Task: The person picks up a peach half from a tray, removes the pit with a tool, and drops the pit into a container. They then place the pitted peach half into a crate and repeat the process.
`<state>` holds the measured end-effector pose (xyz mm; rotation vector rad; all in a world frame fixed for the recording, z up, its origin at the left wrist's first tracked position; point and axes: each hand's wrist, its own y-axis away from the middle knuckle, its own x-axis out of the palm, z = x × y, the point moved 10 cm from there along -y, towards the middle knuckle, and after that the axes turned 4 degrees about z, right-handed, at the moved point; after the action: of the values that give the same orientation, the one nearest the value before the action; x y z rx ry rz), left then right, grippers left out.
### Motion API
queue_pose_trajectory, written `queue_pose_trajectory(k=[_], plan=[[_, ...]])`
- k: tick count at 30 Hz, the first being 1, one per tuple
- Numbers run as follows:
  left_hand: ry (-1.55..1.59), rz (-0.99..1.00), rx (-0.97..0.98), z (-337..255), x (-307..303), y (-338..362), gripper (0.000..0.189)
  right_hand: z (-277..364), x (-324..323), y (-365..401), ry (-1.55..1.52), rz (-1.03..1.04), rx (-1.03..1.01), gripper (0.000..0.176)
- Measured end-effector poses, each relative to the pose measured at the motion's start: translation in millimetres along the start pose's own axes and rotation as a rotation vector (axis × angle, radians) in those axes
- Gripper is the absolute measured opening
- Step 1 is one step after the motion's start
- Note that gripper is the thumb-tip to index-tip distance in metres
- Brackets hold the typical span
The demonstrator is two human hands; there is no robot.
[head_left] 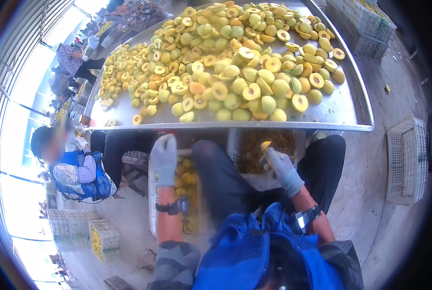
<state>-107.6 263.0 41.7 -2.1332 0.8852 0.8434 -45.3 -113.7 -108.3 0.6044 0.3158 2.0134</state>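
A wide metal tray table [322, 116] carries a large heap of halved yellow-green fruit [220, 63], many with brown pits showing. Just below its front edge, at the left, my gloved left hand [164, 153] is held up with curled fingers; whatever it may hold is hidden. My gloved right hand [279, 166] pinches a small yellow fruit piece [265, 145] at its fingertips, above a crate of brown scraps [259, 157] between my knees. Beside my left leg, under my left forearm, stands a white crate of fruit halves [189, 179].
A co-worker in a blue vest [80, 169] sits at the left of the table. More people are farther back at the upper left. Stacked crates [75, 229] stand at the lower left, others [366, 29] at the upper right. An empty white crate [407, 159] lies on the right floor.
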Motion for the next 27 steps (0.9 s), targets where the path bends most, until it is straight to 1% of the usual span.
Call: queue_pose_trajectory(k=[2, 3, 4, 6, 7, 8, 9, 10, 12, 13, 16, 17, 18, 19, 20, 22, 23, 25, 26, 27], plan=[[-0.099, 0.076, 0.045, -7.7, 41.7, -31.7, 0.032, 9.9, 9.4, 6.9, -0.128, 0.128, -0.027, 0.059], [-0.232, 0.105, 0.032, -4.7, 62.6, -49.7, 0.037, 11.2, 13.0, 10.8, -0.191, 0.195, -0.036, 0.064], [-0.365, 0.132, 0.019, -1.5, 80.0, -65.5, 0.042, 4.9, 16.5, 13.4, -0.397, 0.287, -0.012, 0.068], [-0.62, 0.297, -0.11, 7.9, 110.6, -88.7, 0.051, -2.9, 20.3, 11.8, -0.794, 0.494, 0.036, 0.075], [-0.74, 0.378, -0.188, 21.3, 121.7, -96.4, 0.056, -5.1, 20.3, 10.6, -0.774, 0.511, 0.061, 0.077], [-0.704, 0.386, -0.236, 37.2, 131.0, -100.8, 0.057, -10.2, 12.6, 6.7, -0.562, 0.413, 0.042, 0.076], [-0.666, 0.393, -0.276, 60.2, 146.6, -106.4, 0.059, -13.2, 11.8, 8.3, -0.63, 0.428, 0.022, 0.076], [-0.625, 0.4, -0.307, 70.1, 154.3, -115.6, 0.06, -13.9, 9.6, 6.6, -0.701, 0.44, -0.001, 0.076], [-0.56, 0.458, -0.318, 55.6, 154.3, -121.7, 0.062, -1.8, 21.5, 14.3, -0.675, 0.557, 0.036, 0.076], [-0.53, 0.504, -0.326, 51.6, 156.7, -114.5, 0.063, -18.7, -0.3, 2.3, -0.315, 0.285, 0.075, 0.075], [-0.545, 0.626, -0.262, 39.9, 157.6, -106.9, 0.064, -9.5, 18.6, 3.6, -0.497, 0.421, 0.025, 0.074], [-0.52, 0.638, -0.257, 39.9, 155.3, -102.6, 0.064, -13.9, 15.7, 2.4, -0.382, 0.365, 0.069, 0.069], [-0.496, 0.653, -0.245, 40.0, 156.5, -99.3, 0.064, -14.4, 15.7, 2.5, -0.356, 0.346, 0.071, 0.068], [-0.47, 0.665, -0.223, 35.6, 158.7, -100.0, 0.064, -13.3, 14.6, 1.4, -0.331, 0.323, 0.065, 0.066], [-0.368, 0.625, -0.149, 26.7, 160.2, -103.0, 0.062, -11.8, 12.8, 0.7, -0.308, 0.298, 0.058, 0.065], [-0.164, 0.55, -0.015, 27.9, 166.6, -100.7, 0.056, -2.7, 12.5, 4.8, -0.328, 0.308, -0.009, 0.062], [-0.121, 0.497, 0.037, 29.8, 168.1, -102.6, 0.054, 1.5, 12.9, 7.2, -0.337, 0.314, -0.039, 0.061], [-0.033, 0.408, 0.146, 19.2, 171.9, -105.2, 0.048, 7.5, 12.8, 4.1, -0.278, 0.32, -0.121, 0.064], [0.008, 0.431, 0.152, 16.4, 174.6, -103.5, 0.047, 10.1, 9.0, 6.3, -0.257, 0.305, -0.158, 0.066], [0.052, 0.463, 0.161, 7.0, 169.6, -101.9, 0.046, 15.7, 11.6, 11.9, -0.301, 0.319, -0.151, 0.066]])
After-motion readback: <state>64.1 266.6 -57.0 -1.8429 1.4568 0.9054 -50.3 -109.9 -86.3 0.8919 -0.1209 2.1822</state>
